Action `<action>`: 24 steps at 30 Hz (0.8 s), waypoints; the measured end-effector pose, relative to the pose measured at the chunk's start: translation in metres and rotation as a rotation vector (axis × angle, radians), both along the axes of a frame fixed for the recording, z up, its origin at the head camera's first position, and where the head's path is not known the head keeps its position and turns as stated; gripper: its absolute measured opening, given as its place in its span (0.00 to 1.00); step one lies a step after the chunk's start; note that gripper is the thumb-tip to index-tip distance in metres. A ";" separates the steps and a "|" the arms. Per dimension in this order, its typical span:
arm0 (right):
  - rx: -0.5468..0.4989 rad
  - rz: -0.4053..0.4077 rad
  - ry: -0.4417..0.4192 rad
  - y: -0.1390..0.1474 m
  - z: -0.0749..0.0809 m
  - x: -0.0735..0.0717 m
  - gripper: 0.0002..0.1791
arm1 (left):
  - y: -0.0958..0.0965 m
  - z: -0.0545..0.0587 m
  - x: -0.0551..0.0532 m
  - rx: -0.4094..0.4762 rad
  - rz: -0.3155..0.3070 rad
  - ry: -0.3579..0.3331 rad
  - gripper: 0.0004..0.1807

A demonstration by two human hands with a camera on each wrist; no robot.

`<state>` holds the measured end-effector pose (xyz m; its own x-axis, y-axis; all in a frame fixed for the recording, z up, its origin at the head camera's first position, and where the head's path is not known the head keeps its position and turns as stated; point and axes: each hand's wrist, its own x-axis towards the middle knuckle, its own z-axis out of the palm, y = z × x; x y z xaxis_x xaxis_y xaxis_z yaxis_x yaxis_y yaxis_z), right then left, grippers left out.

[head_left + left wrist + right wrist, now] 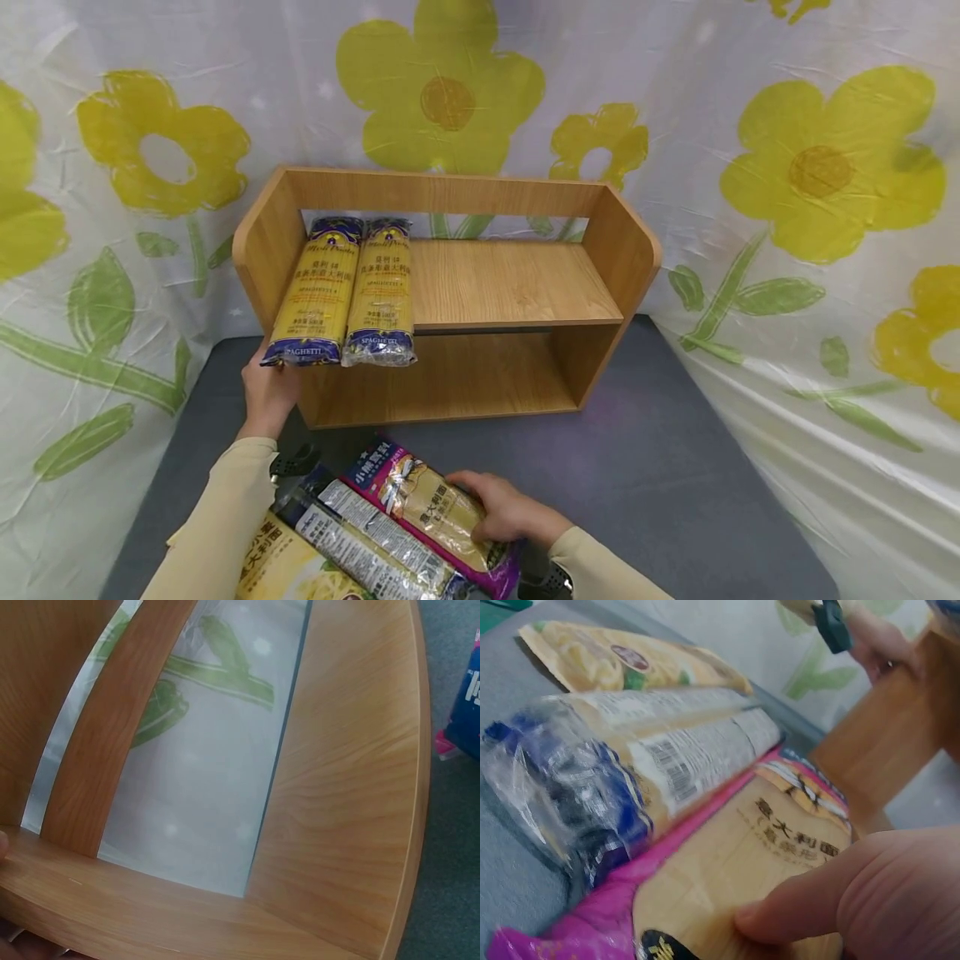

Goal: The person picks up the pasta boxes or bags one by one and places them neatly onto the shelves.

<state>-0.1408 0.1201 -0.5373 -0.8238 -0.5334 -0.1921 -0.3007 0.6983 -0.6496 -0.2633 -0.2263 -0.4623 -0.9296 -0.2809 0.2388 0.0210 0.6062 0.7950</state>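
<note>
A small two-tier wooden shelf [517, 279] stands on the dark tabletop. My left hand [268, 392] grips the front edge of its left side panel, just below the upper board; in the left wrist view only bits of thumb and fingers show on either side of the wood [172, 915]. With thumb and fingers on opposite edges, my right hand [502, 508] holds a purple-and-pink spaghetti pack [427, 500] lying slanted on the table. In the right wrist view my thumb [780, 911] presses on the spaghetti pack's clear window [727, 870].
Two yellow-and-blue spaghetti packs [318, 287] lie side by side at the upper tier's left. Beside the purple pack are spaghetti packs with white labels [367, 542] and a yellow pasta bag [288, 562]. A flowered curtain [817, 358] hangs behind and around the table [675, 483].
</note>
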 end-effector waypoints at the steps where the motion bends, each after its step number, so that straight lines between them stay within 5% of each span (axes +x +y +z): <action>1: 0.008 0.001 0.010 -0.001 0.001 0.001 0.51 | 0.000 0.000 0.000 -0.003 0.000 -0.002 0.26; 10: 0.053 0.097 0.018 -0.003 0.008 -0.002 0.56 | 0.000 0.000 0.000 0.000 0.008 -0.023 0.27; 17: 0.021 0.256 -0.150 0.000 0.013 -0.018 0.53 | -0.001 -0.002 -0.001 0.000 -0.009 0.012 0.26; 24: -0.043 0.303 -0.299 0.009 0.014 -0.021 0.51 | -0.002 -0.002 0.000 0.003 -0.002 -0.021 0.27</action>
